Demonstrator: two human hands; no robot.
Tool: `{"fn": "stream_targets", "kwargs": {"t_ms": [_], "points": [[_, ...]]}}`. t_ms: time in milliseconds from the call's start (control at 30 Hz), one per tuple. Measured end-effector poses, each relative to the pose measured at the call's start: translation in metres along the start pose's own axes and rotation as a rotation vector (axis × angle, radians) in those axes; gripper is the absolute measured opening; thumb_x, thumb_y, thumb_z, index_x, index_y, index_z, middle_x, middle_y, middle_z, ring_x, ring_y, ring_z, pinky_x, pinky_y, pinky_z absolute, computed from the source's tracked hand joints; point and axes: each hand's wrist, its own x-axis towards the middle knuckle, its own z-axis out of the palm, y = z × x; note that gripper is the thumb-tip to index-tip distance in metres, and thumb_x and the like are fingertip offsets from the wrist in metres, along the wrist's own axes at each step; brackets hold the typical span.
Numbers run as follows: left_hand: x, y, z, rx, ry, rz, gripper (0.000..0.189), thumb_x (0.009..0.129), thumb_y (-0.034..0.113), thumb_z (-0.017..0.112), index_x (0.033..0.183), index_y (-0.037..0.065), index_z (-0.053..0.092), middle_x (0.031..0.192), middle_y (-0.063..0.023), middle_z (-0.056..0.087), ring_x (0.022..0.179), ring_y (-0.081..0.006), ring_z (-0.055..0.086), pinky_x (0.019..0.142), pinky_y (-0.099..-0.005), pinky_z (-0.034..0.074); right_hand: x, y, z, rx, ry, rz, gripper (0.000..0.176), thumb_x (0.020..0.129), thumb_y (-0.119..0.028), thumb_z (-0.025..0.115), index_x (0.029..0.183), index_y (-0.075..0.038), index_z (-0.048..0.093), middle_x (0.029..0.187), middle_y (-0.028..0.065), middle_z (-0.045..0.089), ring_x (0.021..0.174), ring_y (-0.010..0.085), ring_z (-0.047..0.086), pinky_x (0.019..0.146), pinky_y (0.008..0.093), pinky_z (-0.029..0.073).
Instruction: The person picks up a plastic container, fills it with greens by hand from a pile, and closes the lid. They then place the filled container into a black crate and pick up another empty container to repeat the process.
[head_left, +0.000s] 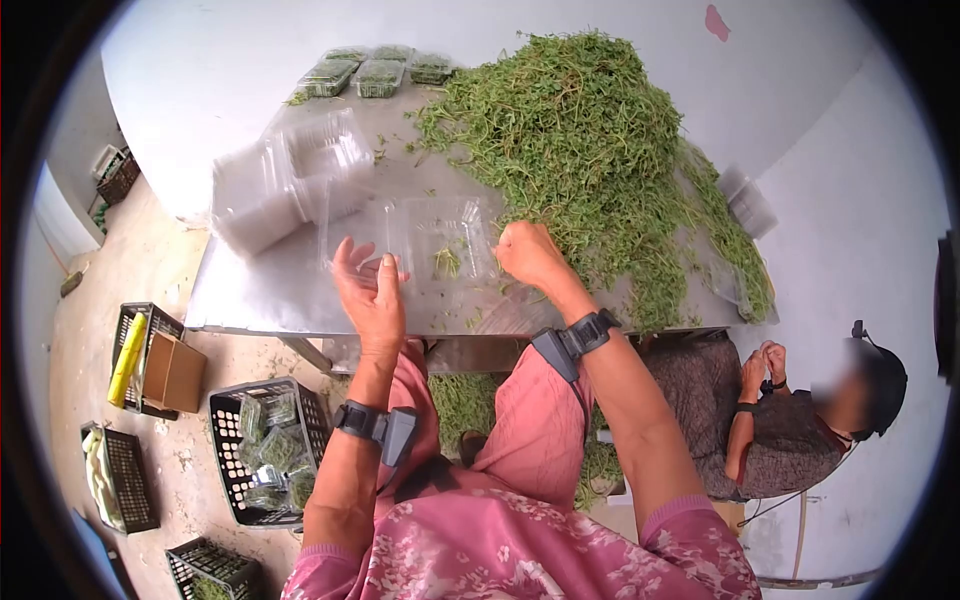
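An opened clear plastic clamshell box (425, 225) lies on the metal table in front of me, with a small sprig of greens (447, 262) in its right half. My left hand (372, 290) is at the box's left side, thumb raised and fingers apart, touching or nearly touching the clear plastic. At the box's right edge, my right hand (535, 255) is closed, fingers curled in; what they hold is hidden. Just beyond that hand rises a big heap of green leafy stems (580, 130).
Stacked empty clear boxes (255, 195) stand on the table's left. Several filled boxes (380, 78) sit at the back. Black crates (265, 450) are on the floor at left, one containing packed boxes. A co-worker (790, 430) sits at right. More greens lie under the table.
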Motion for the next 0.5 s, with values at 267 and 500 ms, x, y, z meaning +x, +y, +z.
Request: {"fn": "stream_targets", "kwargs": {"t_ms": [267,500], "points": [[-0.001,0.003,0.001,0.017,-0.013,0.002,0.055,0.094,0.004,0.057,0.140,0.000,0.029,0.124,-0.0210,0.049,0.092,-0.0217,0.064,0.069,-0.0300,0.058,-0.001,0.011,0.019,-0.073,0.070,0.031,0.016,0.076,-0.012,0.061,0.078,0.004,0.067,0.078,0.0288,0.062,0.072,0.0411,0.065,0.067,0.0452,0.052],[-0.002,0.005,0.002,0.005,-0.029,-0.002,0.055,0.093,0.004,0.057,0.141,0.000,0.029,0.125,-0.0208,0.049,0.093,-0.0207,0.063,0.070,-0.0297,0.058,-0.005,-0.003,-0.035,0.698,0.010,0.088,0.015,0.084,-0.015,0.064,0.082,0.000,0.065,0.072,0.0053,0.064,0.054,0.0096,0.054,0.047,0.0267,0.042]]}}
